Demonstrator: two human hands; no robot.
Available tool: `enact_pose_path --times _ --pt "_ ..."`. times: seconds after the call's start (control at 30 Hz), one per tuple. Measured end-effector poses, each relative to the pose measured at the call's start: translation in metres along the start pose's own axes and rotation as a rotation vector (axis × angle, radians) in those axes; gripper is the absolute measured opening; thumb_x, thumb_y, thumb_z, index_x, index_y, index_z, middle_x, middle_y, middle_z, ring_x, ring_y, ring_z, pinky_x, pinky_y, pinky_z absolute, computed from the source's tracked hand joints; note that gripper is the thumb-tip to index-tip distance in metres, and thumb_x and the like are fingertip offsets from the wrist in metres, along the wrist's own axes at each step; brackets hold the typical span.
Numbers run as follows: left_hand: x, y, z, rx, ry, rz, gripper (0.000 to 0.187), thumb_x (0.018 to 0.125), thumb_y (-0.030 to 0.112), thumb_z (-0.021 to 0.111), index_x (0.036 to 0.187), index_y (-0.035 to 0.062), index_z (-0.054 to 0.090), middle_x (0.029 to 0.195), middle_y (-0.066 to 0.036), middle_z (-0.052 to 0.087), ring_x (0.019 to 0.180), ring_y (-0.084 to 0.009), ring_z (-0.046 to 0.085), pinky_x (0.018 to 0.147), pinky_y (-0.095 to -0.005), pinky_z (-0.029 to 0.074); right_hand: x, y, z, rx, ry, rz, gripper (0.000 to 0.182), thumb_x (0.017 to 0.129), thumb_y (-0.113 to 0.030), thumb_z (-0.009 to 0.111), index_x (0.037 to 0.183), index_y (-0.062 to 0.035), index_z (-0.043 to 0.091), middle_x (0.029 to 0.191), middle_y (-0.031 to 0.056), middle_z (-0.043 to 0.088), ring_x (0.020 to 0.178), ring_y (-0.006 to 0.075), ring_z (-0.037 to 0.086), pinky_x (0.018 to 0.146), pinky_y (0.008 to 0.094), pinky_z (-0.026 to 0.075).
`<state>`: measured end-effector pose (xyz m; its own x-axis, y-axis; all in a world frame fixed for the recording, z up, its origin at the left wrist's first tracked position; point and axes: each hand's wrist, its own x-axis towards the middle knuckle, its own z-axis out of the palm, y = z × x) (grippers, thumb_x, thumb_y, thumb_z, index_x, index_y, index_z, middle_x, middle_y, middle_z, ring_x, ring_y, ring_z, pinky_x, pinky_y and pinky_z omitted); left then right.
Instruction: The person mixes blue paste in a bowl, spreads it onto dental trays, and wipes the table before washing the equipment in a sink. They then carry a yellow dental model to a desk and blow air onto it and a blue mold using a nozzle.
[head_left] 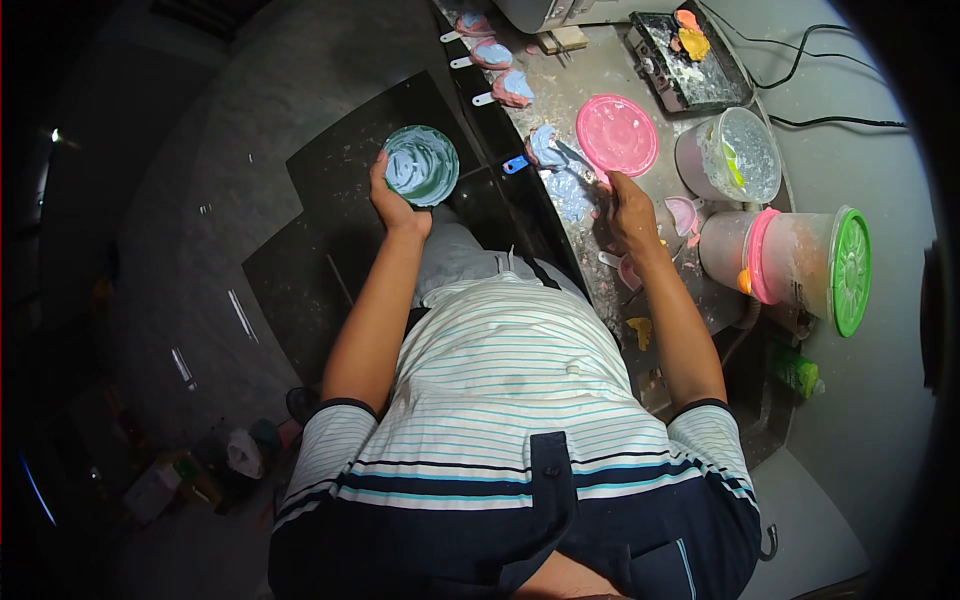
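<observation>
My left hand (pixel 400 205) is wrapped round the side of a green mixing bowl (pixel 447 185) whose inside is smeared with pale blue paste (pixel 408 165). Over the counter, my right hand (pixel 632 215) grips a spatula (pixel 580 158), its blade reaching a dental impression tray (pixel 515 165) with a blue handle. A mound of the same paste (pixel 545 145) fills that tray, right at the counter's edge. Beside it, more blue paste (pixel 568 192) is spread on the counter. Several filled impressions (pixel 512 88) with white handles line the far edge.
Close to my right hand lie a pink lid (pixel 617 135) and a pink impression tray (pixel 682 214). Further right stand a clear tub (pixel 705 165) and a container with a green lid (pixel 852 272). A dirty black machine (pixel 690 85) sits at the back, near black cables (pixel 840 122).
</observation>
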<state>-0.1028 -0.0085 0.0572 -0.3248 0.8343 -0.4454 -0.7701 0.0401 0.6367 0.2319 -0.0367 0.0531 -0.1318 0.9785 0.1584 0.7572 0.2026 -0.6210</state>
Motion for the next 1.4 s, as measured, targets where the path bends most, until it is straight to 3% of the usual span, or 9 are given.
enact_pose_path --times 0.17,0.27,0.5,0.7,0.83,0.97,1.03,1.13,1.4 --pt "-0.009 -0.01 0.023 0.117 -0.065 -0.198 0.037 0.088 0.039 0.052 0.107 0.0085 0.061 0.104 -0.007 0.065 0.098 -0.022 0.062 0.09 -0.038 0.048 0.014 -0.067 -0.035 0.119 -0.035 0.138 0.014 0.088 -0.011 0.06 0.097 -0.0014 0.062 0.077 0.0208 0.06 0.065 0.0339 0.059 0.061 0.0393 0.045" --pt "-0.011 -0.055 0.028 0.265 -0.301 -0.24 0.034 0.088 0.038 0.054 0.108 0.0099 0.059 0.109 -0.003 0.057 0.105 -0.0151 0.052 0.101 -0.0312 0.032 0.02 -0.106 -0.04 0.333 -0.234 0.312 0.022 0.091 -0.019 0.061 0.087 0.0022 0.065 0.065 0.0113 0.061 0.056 0.015 0.053 0.055 0.0305 0.042" --pt "-0.049 -0.072 0.09 0.459 -0.646 -0.16 0.034 0.091 0.039 0.054 0.103 0.0068 0.053 0.093 -0.003 0.052 0.087 -0.0103 0.051 0.079 -0.0255 0.042 0.014 -0.101 -0.061 0.602 -0.28 0.737 0.022 0.087 -0.021 0.067 0.08 -0.0004 0.065 0.059 -0.0071 0.05 0.051 0.0025 0.041 0.048 0.022 0.035" --pt "-0.05 -0.048 0.113 0.69 -0.896 -0.503 0.049 0.092 0.047 0.051 0.113 0.0034 0.053 0.099 -0.009 0.055 0.084 -0.0139 0.055 0.076 -0.0279 0.044 -0.011 -0.101 -0.073 0.758 -0.026 0.832 0.016 0.085 -0.017 0.069 0.082 -0.0022 0.067 0.059 -0.0092 0.047 0.048 -0.0003 0.038 0.042 0.0218 0.024" --pt "-0.002 -0.053 0.097 1.127 -0.85 0.496 0.034 0.085 0.029 0.065 0.107 0.0029 0.059 0.097 -0.014 0.052 0.08 -0.0239 0.052 0.071 -0.0324 0.044 -0.037 -0.091 -0.083 0.727 0.137 0.908 0.016 0.085 -0.017 0.069 0.082 -0.002 0.068 0.057 -0.0095 0.047 0.045 -0.0006 0.034 0.043 0.021 0.023" --pt "0.047 -0.072 0.054 1.41 -0.592 0.291 0.035 0.088 0.031 0.063 0.104 0.0004 0.056 0.096 -0.014 0.057 0.085 -0.0238 0.055 0.072 -0.0338 0.046 -0.061 -0.096 -0.088 0.654 0.259 0.952 0.018 0.085 -0.02 0.069 0.08 -0.0025 0.068 0.058 -0.0094 0.047 0.046 0.0002 0.032 0.043 0.021 0.022" --pt "0.056 -0.074 0.046 1.113 -0.731 -0.406 0.033 0.094 0.031 0.057 0.105 0.0006 0.055 0.086 -0.01 0.062 0.07 -0.0163 0.058 0.059 -0.0274 0.046 -0.068 -0.097 -0.088 0.682 0.325 1.014 0.018 0.085 -0.02 0.069 0.079 -0.0032 0.068 0.058 -0.0089 0.048 0.047 0.0011 0.033 0.044 0.0212 0.022" --pt "0.065 -0.079 0.036 0.996 -0.861 -0.714 0.027 0.099 0.031 0.047 0.104 0.0049 0.053 0.086 -0.007 0.064 0.057 -0.0094 0.055 0.049 -0.0213 0.041 -0.075 -0.104 -0.084 0.669 0.387 1.057 0.017 0.085 -0.018 0.069 0.079 -0.0032 0.067 0.059 -0.0087 0.048 0.047 0.0012 0.034 0.044 0.0207 0.023" --pt "0.073 -0.082 0.043 0.946 -1.042 -0.692 0.014 0.097 0.014 0.049 0.099 0.0002 0.052 0.079 -0.011 0.064 0.058 -0.0132 0.06 0.052 -0.0239 0.047 -0.085 -0.119 -0.071 0.699 0.486 1.141 0.016 0.085 -0.018 0.069 0.079 -0.0031 0.067 0.059 -0.0083 0.048 0.047 0.0012 0.035 0.044 0.0205 0.024"
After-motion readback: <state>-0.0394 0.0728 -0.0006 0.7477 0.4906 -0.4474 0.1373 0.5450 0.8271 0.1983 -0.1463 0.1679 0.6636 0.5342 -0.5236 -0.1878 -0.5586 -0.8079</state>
